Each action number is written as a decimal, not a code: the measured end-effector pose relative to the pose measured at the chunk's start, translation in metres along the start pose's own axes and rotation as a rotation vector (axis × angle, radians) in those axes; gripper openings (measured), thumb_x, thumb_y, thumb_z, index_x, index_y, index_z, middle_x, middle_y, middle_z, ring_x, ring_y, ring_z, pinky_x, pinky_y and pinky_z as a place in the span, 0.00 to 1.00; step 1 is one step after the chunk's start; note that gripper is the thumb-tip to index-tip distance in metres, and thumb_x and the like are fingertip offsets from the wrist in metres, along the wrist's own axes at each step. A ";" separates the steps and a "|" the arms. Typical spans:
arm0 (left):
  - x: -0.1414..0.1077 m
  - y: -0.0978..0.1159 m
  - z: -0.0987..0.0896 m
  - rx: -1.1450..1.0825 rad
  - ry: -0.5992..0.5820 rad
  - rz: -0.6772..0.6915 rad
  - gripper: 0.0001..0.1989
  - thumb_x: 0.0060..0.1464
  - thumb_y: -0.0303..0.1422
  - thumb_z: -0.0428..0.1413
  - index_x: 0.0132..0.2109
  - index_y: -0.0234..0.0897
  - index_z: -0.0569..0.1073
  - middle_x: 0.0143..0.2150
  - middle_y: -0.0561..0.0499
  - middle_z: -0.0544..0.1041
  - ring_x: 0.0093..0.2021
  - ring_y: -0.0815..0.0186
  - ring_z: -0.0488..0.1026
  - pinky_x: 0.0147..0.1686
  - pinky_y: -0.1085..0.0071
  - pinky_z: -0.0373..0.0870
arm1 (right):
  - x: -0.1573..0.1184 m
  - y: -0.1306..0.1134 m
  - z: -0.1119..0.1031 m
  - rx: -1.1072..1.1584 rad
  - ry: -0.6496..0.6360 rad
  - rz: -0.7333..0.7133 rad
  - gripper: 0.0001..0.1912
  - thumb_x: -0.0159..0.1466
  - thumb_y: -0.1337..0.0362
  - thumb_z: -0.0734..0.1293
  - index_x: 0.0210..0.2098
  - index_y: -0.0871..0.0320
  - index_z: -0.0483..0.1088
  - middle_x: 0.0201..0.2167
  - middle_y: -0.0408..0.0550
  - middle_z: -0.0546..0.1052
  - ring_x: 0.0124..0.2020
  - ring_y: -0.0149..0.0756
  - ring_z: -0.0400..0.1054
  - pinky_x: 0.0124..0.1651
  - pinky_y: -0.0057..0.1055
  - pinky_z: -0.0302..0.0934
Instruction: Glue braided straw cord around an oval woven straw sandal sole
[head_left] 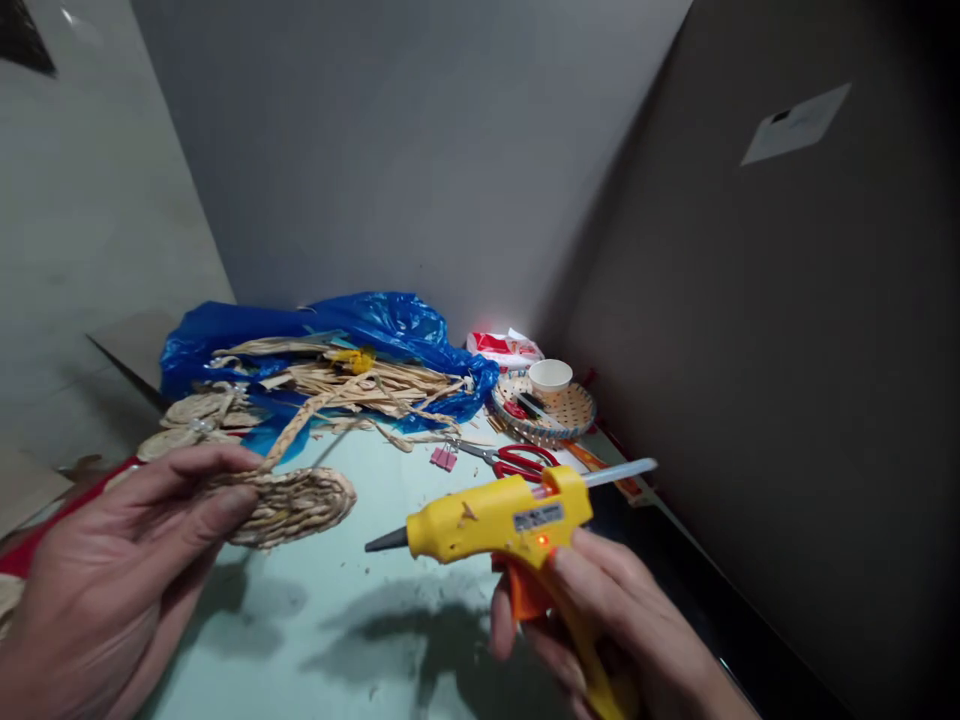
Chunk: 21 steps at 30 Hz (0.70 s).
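My left hand [142,560] pinches an oval coil of braided straw [300,505] between thumb and fingers. From the coil a loose end of the braid [296,425] rises up and to the right. My right hand [600,610] is wrapped round the handle of a yellow glue gun [472,520], with a finger by its orange trigger. The gun's dark nozzle points left toward the coil, a short gap apart from it. A clear glue stick [619,472] sticks out of the gun's back, and a small red light glows on its side.
Behind, a blue plastic bag [405,315] lies under a bundle of dry straw strips [375,392]. Red-handled scissors [517,460], a pink binder clip [444,457] and a woven basket [577,410] with a white bowl [550,375] lie further right. Coiled straw pieces [214,408] rest at the left. Walls stand close behind and right.
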<state>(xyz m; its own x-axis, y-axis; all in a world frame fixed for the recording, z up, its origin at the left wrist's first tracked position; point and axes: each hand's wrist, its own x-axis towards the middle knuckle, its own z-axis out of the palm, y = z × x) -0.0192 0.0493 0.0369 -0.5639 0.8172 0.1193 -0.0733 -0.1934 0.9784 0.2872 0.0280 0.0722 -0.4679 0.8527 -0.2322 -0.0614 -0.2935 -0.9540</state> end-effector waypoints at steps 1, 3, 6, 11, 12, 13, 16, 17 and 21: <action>0.000 0.000 0.000 -0.062 -0.020 -0.037 0.26 0.31 0.42 0.75 0.40 0.45 0.80 0.42 0.53 0.81 0.44 0.63 0.76 0.36 0.81 0.77 | 0.007 0.003 0.001 0.042 -0.036 0.026 0.29 0.67 0.40 0.63 0.34 0.61 0.77 0.20 0.38 0.63 0.16 0.21 0.46 0.17 0.20 0.44; -0.003 0.003 0.002 -0.135 -0.044 -0.101 0.27 0.31 0.41 0.76 0.42 0.46 0.80 0.43 0.53 0.82 0.46 0.63 0.75 0.39 0.82 0.76 | 0.018 0.012 0.005 0.040 -0.042 0.055 0.33 0.68 0.39 0.60 0.35 0.64 0.78 0.19 0.38 0.62 0.14 0.19 0.46 0.17 0.20 0.40; -0.013 0.008 0.006 -0.145 -0.106 -0.169 0.26 0.32 0.41 0.75 0.42 0.47 0.79 0.39 0.53 0.82 0.41 0.64 0.77 0.36 0.80 0.77 | 0.028 0.026 0.009 0.036 -0.067 0.089 0.37 0.67 0.36 0.58 0.31 0.66 0.77 0.17 0.39 0.62 0.17 0.22 0.51 0.20 0.22 0.42; -0.034 0.012 0.013 -0.104 -0.180 -0.241 0.26 0.34 0.43 0.74 0.43 0.50 0.78 0.33 0.55 0.82 0.34 0.63 0.79 0.30 0.77 0.78 | 0.031 0.031 0.004 -0.313 -0.133 0.219 0.30 0.67 0.39 0.60 0.33 0.62 0.74 0.18 0.40 0.66 0.20 0.28 0.59 0.25 0.25 0.49; -0.038 0.012 0.014 -0.100 -0.185 -0.255 0.26 0.34 0.44 0.74 0.43 0.51 0.78 0.34 0.55 0.82 0.34 0.62 0.80 0.31 0.75 0.79 | 0.030 0.030 0.002 -0.400 -0.115 0.214 0.29 0.66 0.39 0.62 0.32 0.61 0.73 0.21 0.41 0.67 0.23 0.30 0.61 0.26 0.25 0.50; -0.041 0.012 0.016 -0.094 -0.193 -0.265 0.27 0.34 0.44 0.74 0.44 0.51 0.78 0.35 0.55 0.83 0.34 0.61 0.80 0.31 0.73 0.81 | 0.029 0.027 0.000 -0.507 -0.075 0.190 0.29 0.66 0.39 0.63 0.31 0.61 0.73 0.24 0.44 0.69 0.26 0.32 0.63 0.28 0.27 0.50; -0.052 0.015 0.023 -0.009 -0.166 -0.197 0.26 0.34 0.46 0.73 0.44 0.49 0.81 0.39 0.55 0.85 0.39 0.60 0.82 0.34 0.78 0.80 | 0.023 0.018 -0.004 -0.990 0.105 0.078 0.29 0.69 0.40 0.59 0.28 0.59 0.73 0.29 0.47 0.70 0.29 0.34 0.61 0.31 0.30 0.47; -0.056 0.017 0.026 0.036 -0.143 -0.153 0.24 0.34 0.47 0.73 0.42 0.49 0.82 0.41 0.56 0.85 0.42 0.61 0.82 0.36 0.82 0.78 | 0.021 0.015 -0.004 -1.153 0.152 0.049 0.29 0.71 0.42 0.57 0.27 0.58 0.72 0.27 0.47 0.70 0.27 0.34 0.58 0.30 0.32 0.45; -0.067 0.016 0.035 0.191 -0.119 -0.043 0.18 0.40 0.49 0.70 0.39 0.52 0.83 0.42 0.63 0.86 0.44 0.66 0.83 0.40 0.87 0.75 | 0.013 0.005 0.004 -1.236 0.171 -0.065 0.23 0.73 0.51 0.57 0.30 0.57 0.71 0.25 0.46 0.73 0.25 0.33 0.59 0.30 0.32 0.47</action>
<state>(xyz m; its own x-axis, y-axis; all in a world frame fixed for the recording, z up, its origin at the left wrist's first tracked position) 0.0466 0.0105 0.0509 -0.4619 0.8828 0.0852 0.0684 -0.0603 0.9958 0.2771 0.0358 0.0647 -0.3692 0.9227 -0.1112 0.8318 0.2747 -0.4823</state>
